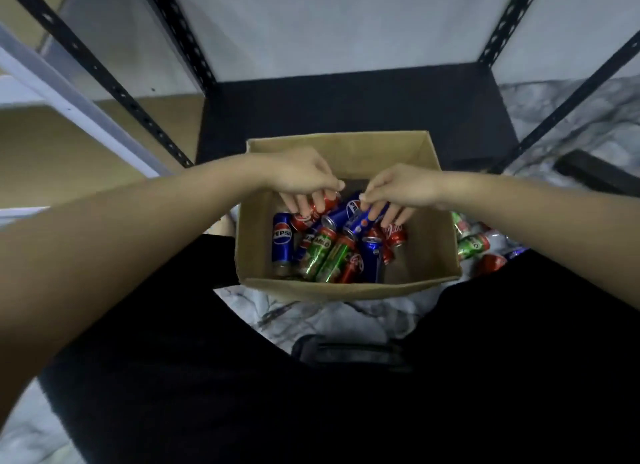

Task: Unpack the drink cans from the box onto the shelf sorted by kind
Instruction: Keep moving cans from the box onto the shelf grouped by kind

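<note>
The shelf point(346, 103) stands in front of me: black perforated posts around a dark bottom board, with nothing on that board. The floor point(332, 318) beneath me has a marbled grey-and-white pattern.

The cardboard box point(429, 255) sits open on the floor, just in front of the shelf's bottom board and between my knees. Inside it lies a jumbled pile of drink cans: blue cans point(282, 240), green cans point(320, 252) and red cans point(394, 234), most lying on their sides and touching one another.

More cans point(472, 243), green and red, lie on the floor just beside the box's right wall.

My left hand point(301, 179) reaches into the far part of the box, fingers curled down around a red can point(329, 204). My right hand point(398, 190) is beside it, fingers closed on a blue can point(360, 217) that lies tilted on top of the pile. The two hands nearly touch.
</note>
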